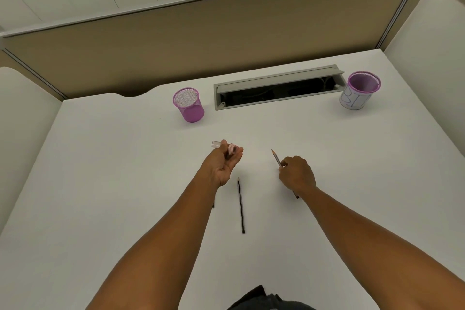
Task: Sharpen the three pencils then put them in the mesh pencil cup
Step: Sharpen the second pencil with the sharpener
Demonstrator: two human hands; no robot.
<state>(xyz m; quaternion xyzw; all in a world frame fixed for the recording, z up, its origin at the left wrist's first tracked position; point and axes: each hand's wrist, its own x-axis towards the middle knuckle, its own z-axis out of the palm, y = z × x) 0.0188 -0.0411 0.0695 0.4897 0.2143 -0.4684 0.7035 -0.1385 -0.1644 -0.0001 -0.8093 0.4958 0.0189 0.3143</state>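
Pencil (276, 158) in right grip (297, 173), sharpener (230, 148) in left (224, 162)

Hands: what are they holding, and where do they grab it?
The left hand holds the sharpener around its middle, clear end sticking out. The right hand grips a pencil mid-shaft, tip pointing away.

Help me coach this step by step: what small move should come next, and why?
Probably bring the two hands together and slide the pencil tip into the sharpener. The right hand holds that pencil with its point aimed up and left, and the left hand holds the sharpener, but a clear gap separates them. Another pencil waits on the desk.
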